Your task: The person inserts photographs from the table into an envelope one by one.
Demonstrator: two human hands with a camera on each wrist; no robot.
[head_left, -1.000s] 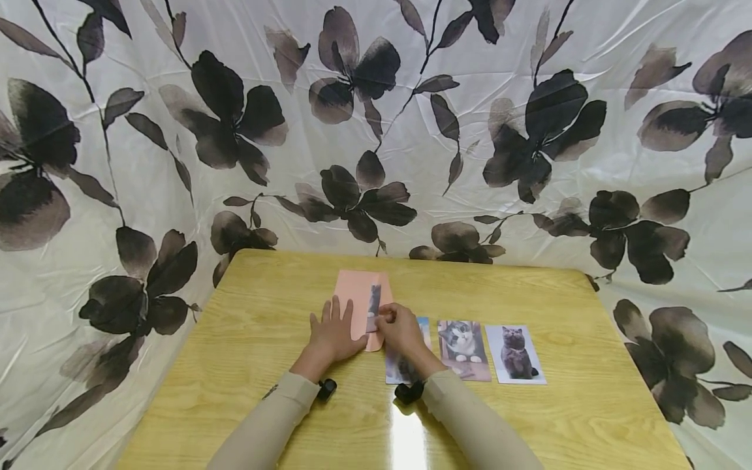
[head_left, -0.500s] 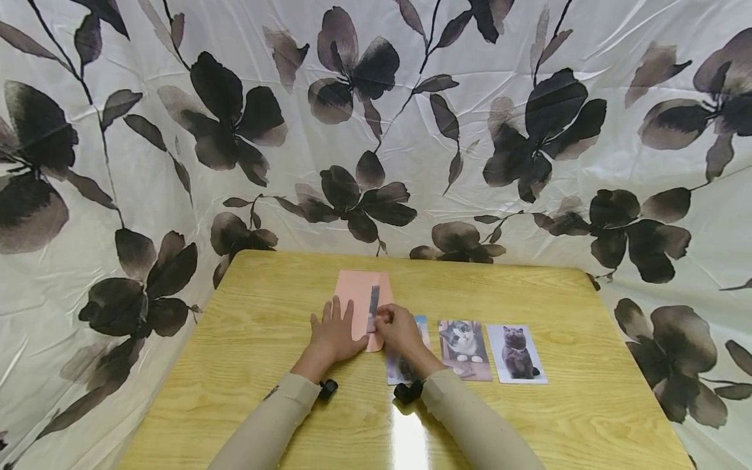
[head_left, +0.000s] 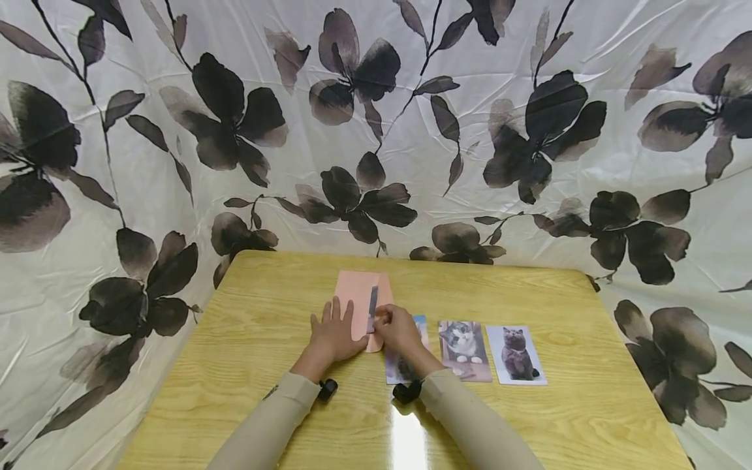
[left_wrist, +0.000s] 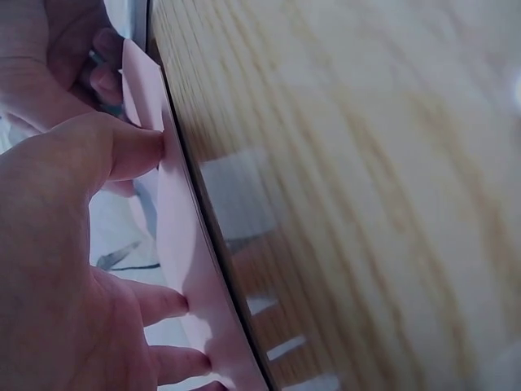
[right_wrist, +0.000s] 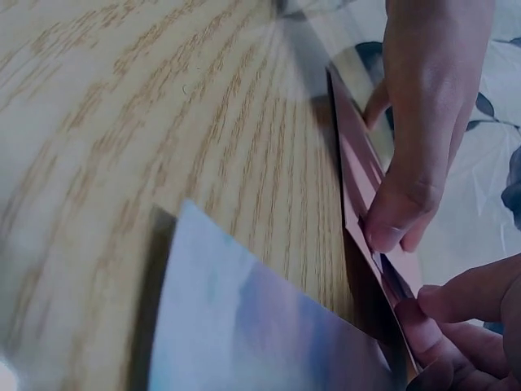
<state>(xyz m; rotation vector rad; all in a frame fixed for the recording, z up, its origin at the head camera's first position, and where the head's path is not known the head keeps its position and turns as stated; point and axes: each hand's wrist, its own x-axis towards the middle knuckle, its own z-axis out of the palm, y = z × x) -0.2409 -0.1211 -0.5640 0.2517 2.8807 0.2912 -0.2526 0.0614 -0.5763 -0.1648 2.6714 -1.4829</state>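
Note:
A pink envelope (head_left: 352, 287) lies toward the back of the table, its flap side to the right. A narrow grey strip of a photo card (head_left: 373, 302) shows at its opening; the pink paper hides the rest. My left hand (head_left: 332, 334) rests on the envelope with fingers spread, and in the left wrist view its thumb (left_wrist: 134, 153) presses near the paper's edge. At the opening, my right hand (head_left: 401, 331) pinches the outer edge of the photo card, its fingertips (right_wrist: 419, 322) curled close to the flap.
Under the right wrist lies a bluish photo (head_left: 422, 326), partly hidden. To its right are a photo of a grey-and-white cat (head_left: 464, 349) and one of a dark cat (head_left: 517, 354). A floral cloth (head_left: 376, 130) hangs behind the wooden table (head_left: 587, 405).
The visible strip of the photo card has grown narrower as it slid left into the envelope. My right fingers have shifted slightly left with it; the left hand stays in place.

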